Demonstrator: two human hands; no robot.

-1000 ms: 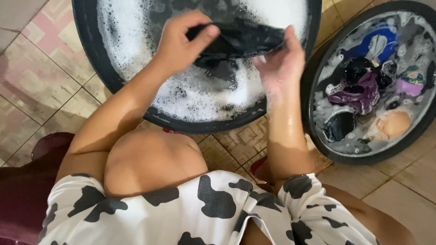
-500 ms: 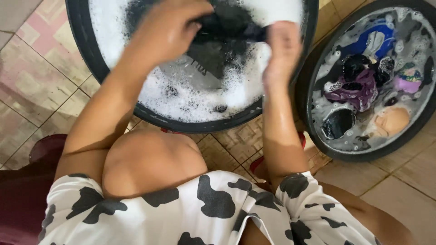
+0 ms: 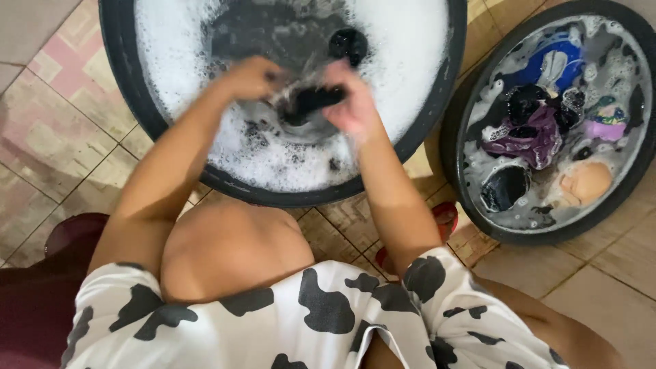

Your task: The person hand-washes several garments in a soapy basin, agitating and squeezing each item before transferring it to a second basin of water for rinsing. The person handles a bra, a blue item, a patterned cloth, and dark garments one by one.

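The person is sitting low in a white dress with black cow spots [image 3: 328, 314], with a knee [image 3: 229, 249] just below the arms. Both hands are meeting over the big black basin [image 3: 123, 89] full of white suds. The left hand [image 3: 249, 76] is curled shut on one end of a small black wet cloth [image 3: 311, 101], and the right hand [image 3: 352, 102] is closed on the other end, so the two fists are pressing close with the cloth bunched between them. It looks like the scrubbing step of hand washing: the cloth is being rubbed on itself just above the soapy water. The next move probably needs a firm hold and short rubs, keeping the cloth over the basin so drips fall back in. Past the right hand, a second black basin [image 3: 465, 89] is holding soaking clothes, purple, blue and black ones. The hands are blurry, so the fingers are hard to make out. What kind of garment the cloth is cannot be told. The far rim of the big basin is cut off at the top.
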